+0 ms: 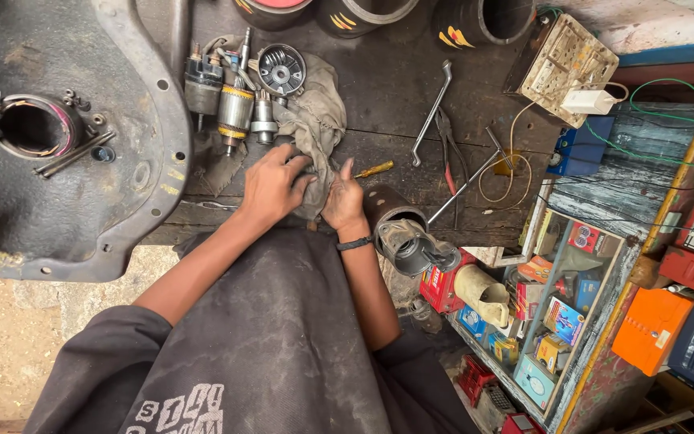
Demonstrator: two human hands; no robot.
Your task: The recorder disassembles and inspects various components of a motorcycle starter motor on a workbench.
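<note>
rag (315,128) between both grips, perhaps clutched

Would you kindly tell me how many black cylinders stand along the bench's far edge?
3: left cylinder, middle cylinder, and right cylinder. All are cropped by the frame; more may be hidden beyond.

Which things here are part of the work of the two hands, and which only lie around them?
In hand:
- left hand and right hand, both gripping the grey rag

Lying about:
- armature
- round end cover
- bent wrench
- pliers
- yellow-handled screwdriver
- large metal housing
- shelf of small boxes
</note>
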